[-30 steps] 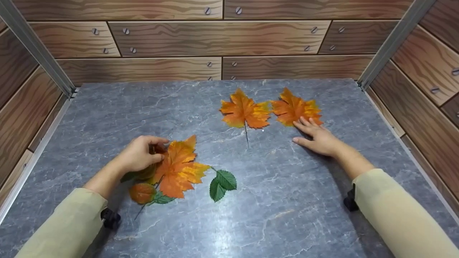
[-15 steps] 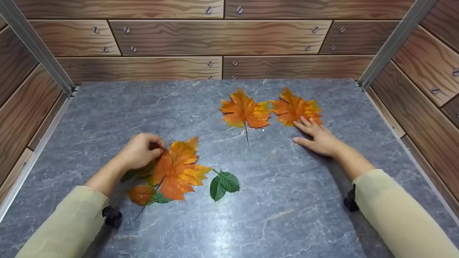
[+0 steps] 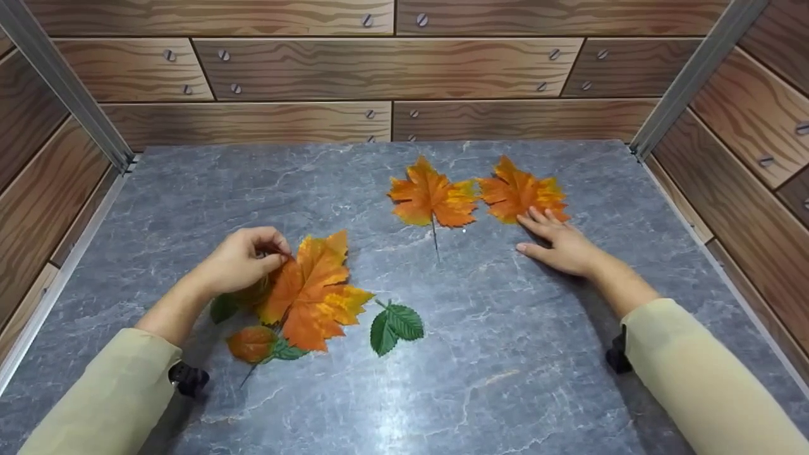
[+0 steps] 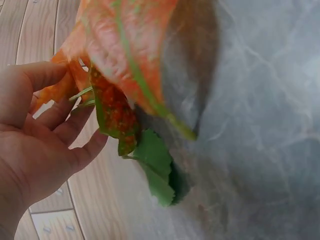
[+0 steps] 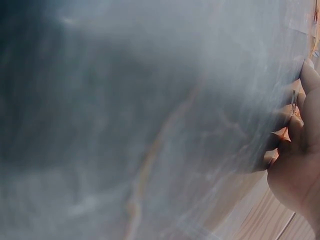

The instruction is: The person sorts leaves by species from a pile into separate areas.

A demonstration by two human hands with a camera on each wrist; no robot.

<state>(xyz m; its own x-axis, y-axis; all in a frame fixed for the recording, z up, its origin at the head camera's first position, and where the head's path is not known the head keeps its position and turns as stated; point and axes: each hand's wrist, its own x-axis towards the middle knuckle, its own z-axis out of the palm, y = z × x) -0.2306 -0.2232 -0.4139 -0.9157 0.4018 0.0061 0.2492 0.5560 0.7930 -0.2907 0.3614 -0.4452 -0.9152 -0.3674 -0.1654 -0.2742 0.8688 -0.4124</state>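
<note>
At left in the head view, my left hand (image 3: 246,262) pinches the left edge of an orange maple leaf (image 3: 313,294) between thumb and fingers. Under and beside it show a small orange-green leaf (image 3: 251,344) and dark green leaves (image 3: 224,308), partly hidden by the hand and the maple leaf. The left wrist view shows a red-and-green leaf (image 4: 115,110) by the fingertips, with a green leaf (image 4: 155,160) below. My right hand (image 3: 559,243) lies with spread fingers on the lower edge of another maple leaf (image 3: 515,189), its stem hidden.
A third maple leaf (image 3: 431,194), stem toward me, lies left of the one under my right hand. A pair of green leaves (image 3: 396,325) lies right of the held leaf. Wood-patterned walls (image 3: 385,69) enclose the grey marbled table (image 3: 505,379).
My left hand has shifted slightly away from me, its pinch tighter, and the maple leaf's upper part has moved with it. The green leaf pair has slid slightly right. My right hand is still.
</note>
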